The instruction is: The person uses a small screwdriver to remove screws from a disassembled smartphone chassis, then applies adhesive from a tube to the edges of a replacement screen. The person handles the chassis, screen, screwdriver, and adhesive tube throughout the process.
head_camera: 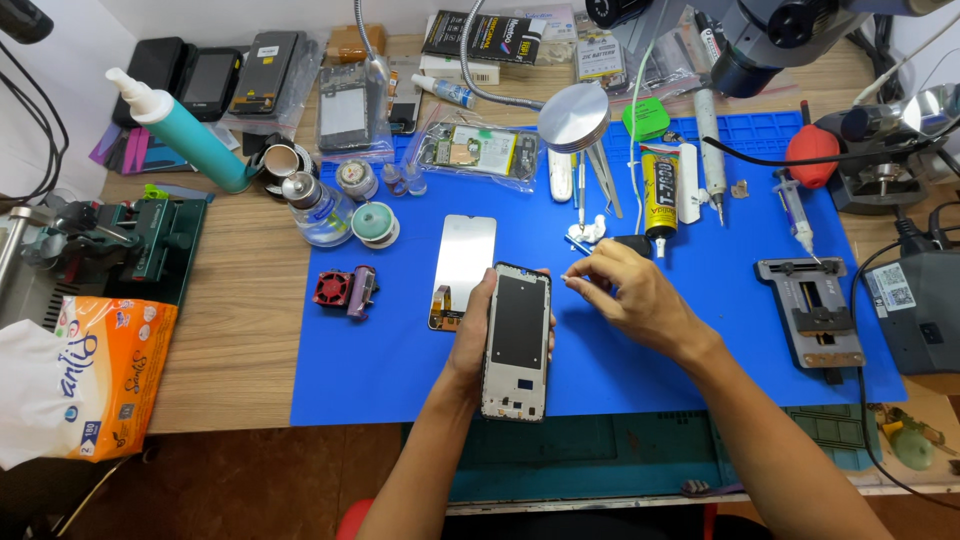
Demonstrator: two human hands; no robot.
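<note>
My left hand (472, 330) holds a phone frame (517, 342) upright off the blue work mat (400, 370), fingers wrapped around its left edge and top corners. The frame is silver-grey with a black inner panel. My right hand (630, 295) hovers just right of the frame's top, its fingertips pinched on something tiny and pale that I cannot make out. A detached phone screen (462, 268) lies flat on the mat just left of the frame, glass side catching light.
A glue tube (657, 190), tweezers (603, 178), a syringe (795, 215) and a metal phone clamp (820, 315) lie on the mat's right. Small bottles (320, 208), a teal bottle (190, 135) and a red mini fan (333, 288) stand left. A tissue pack (85, 375) sits far left.
</note>
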